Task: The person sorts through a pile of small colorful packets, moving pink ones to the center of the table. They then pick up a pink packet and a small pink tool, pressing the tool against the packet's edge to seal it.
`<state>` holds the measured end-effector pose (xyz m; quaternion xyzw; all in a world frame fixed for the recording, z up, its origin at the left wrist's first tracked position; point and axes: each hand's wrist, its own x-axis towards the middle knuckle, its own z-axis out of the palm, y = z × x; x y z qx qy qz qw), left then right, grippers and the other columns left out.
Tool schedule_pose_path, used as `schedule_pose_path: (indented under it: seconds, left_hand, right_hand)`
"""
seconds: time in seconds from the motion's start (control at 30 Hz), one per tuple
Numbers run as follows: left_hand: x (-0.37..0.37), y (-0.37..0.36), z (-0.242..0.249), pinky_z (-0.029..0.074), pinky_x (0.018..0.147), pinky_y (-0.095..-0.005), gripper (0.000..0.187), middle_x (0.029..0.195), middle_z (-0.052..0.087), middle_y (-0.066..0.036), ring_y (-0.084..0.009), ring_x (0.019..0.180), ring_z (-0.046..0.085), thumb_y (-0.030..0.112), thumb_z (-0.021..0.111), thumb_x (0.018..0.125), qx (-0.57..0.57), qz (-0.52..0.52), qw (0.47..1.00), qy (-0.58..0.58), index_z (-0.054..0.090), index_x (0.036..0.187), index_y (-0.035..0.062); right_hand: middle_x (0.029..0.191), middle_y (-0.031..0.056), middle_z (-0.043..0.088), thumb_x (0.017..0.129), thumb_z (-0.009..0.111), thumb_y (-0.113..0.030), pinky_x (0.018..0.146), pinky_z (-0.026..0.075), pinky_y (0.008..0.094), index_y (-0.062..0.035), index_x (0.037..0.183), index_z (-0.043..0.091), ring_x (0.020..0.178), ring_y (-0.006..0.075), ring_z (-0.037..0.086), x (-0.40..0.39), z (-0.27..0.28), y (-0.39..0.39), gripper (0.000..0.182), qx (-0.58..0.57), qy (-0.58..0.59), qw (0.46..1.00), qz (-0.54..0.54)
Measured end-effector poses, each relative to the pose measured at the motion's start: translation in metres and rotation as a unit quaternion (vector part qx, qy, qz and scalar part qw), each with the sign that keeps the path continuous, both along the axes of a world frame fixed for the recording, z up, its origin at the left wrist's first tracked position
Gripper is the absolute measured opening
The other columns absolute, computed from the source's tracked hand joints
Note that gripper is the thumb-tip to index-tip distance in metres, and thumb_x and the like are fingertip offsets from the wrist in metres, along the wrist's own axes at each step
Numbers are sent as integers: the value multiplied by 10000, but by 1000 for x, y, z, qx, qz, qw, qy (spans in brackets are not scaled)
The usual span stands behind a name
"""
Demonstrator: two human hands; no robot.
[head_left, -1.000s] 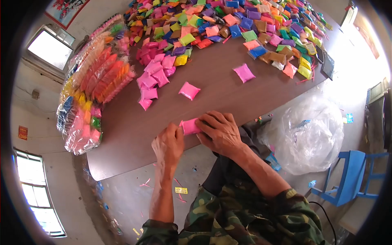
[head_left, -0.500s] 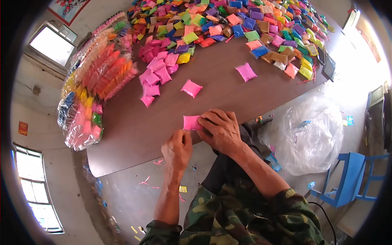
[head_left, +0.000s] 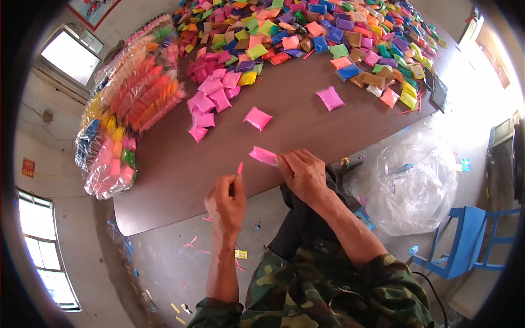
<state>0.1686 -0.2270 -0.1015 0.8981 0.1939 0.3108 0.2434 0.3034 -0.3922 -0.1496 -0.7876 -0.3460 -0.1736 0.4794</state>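
Observation:
My right hand (head_left: 304,174) pinches one end of a small pink packet (head_left: 263,156), tilted so it shows narrow, above the table's near edge. To its left, my left hand (head_left: 226,198) is closed on a thin pink strip (head_left: 240,168) that sticks up from the fingertips, apart from the packet. Farther in on the brown table (head_left: 180,175) lie a single pink packet (head_left: 257,118) and a pinkish-purple packet (head_left: 330,98). A cluster of pink packets (head_left: 202,103) is at the left.
A large heap of multicoloured packets (head_left: 306,27) covers the table's far side. Clear bags of packed colours (head_left: 134,98) stand along the left. Right of the table are a big clear plastic bag (head_left: 410,186) and a blue chair (head_left: 465,240). Pink scraps (head_left: 191,243) litter the floor.
My left hand has drawn away from the packet, down and left, with a pink strip now separate in it. The packet in my right hand has tilted and moved slightly right.

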Motion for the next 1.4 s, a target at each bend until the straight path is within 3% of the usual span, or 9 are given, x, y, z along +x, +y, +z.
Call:
schedule_pose_path:
  seconds: [0.13, 0.23, 0.57, 0.73, 0.87, 1.07, 1.17, 1.27, 1.4]
  left_hand:
    - [12, -23, 2, 534, 594, -448, 112, 794, 729, -135, -388, 659, 708, 104, 828, 967, 0, -61, 998, -30, 725, 930, 82]
    - [22, -33, -4, 527, 601, -387, 85, 781, 727, -140, -288, 645, 714, 55, 815, 960, 1, -88, 996, -8, 742, 926, 30]
    - [49, 5, -24, 564, 632, -514, 188, 790, 732, -138, -406, 716, 725, 165, 770, 995, 76, -50, 993, 76, 674, 849, 94]
    - [51, 16, -10, 563, 645, -523, 225, 803, 730, -142, -410, 742, 727, 224, 768, 1004, 32, -41, 995, 86, 673, 850, 89]
    - [55, -10, -1, 570, 665, -525, 217, 810, 733, -148, -413, 750, 729, 233, 755, 1006, 71, -127, 985, 95, 678, 860, 92]
    - [71, 38, -14, 551, 660, -504, 168, 809, 743, -157, -412, 742, 725, 223, 778, 979, 124, -67, 977, 162, 752, 914, 70]
    - [58, 51, -3, 564, 669, -530, 206, 807, 744, -177, -411, 762, 748, 233, 733, 1008, 63, -44, 988, 137, 719, 865, 86]
    - [40, 63, -27, 547, 630, -491, 165, 752, 725, -163, -389, 698, 738, 195, 765, 998, 24, -17, 997, 76, 724, 884, 83]
    - [28, 60, -43, 508, 589, -418, 176, 676, 672, -114, -299, 584, 661, 171, 787, 1004, -12, 22, 999, 33, 707, 886, 68]
  right_hand:
    - [878, 210, 731, 1039, 703, -170, 690, 548, 551, -34, 906, 700, 830, 451, 715, -1, 14, -6, 191, -63, 111, 992, 13]
    - [853, 236, 720, 1038, 687, -183, 690, 541, 575, -20, 899, 698, 819, 487, 703, 4, 23, -11, 214, -107, 159, 981, 22]
    - [854, 230, 745, 989, 690, -147, 736, 573, 592, -18, 903, 739, 852, 480, 729, 5, 24, -10, 162, -245, 157, 956, 43]
    - [889, 237, 750, 981, 703, -154, 759, 574, 593, -25, 1001, 762, 874, 496, 726, 7, 28, -10, 143, -200, 109, 973, 40]
    - [926, 236, 755, 980, 706, -164, 803, 571, 601, -42, 1077, 771, 946, 491, 728, 8, 27, -10, 169, -235, 135, 961, 58]
    - [926, 219, 756, 982, 708, -169, 825, 575, 581, -33, 968, 778, 994, 478, 728, 11, 34, -11, 154, -282, 150, 945, 72]
    - [859, 200, 755, 948, 707, -147, 745, 587, 559, -34, 927, 781, 859, 459, 744, 11, 29, -19, 136, -200, 94, 973, 72]
    - [898, 174, 750, 963, 716, -162, 736, 569, 542, -68, 923, 763, 873, 440, 728, 18, 29, -28, 113, -136, 190, 969, 77]
    - [920, 127, 747, 966, 715, -113, 717, 571, 514, -88, 990, 752, 842, 386, 720, 38, 40, -52, 51, -141, 42, 989, -14]
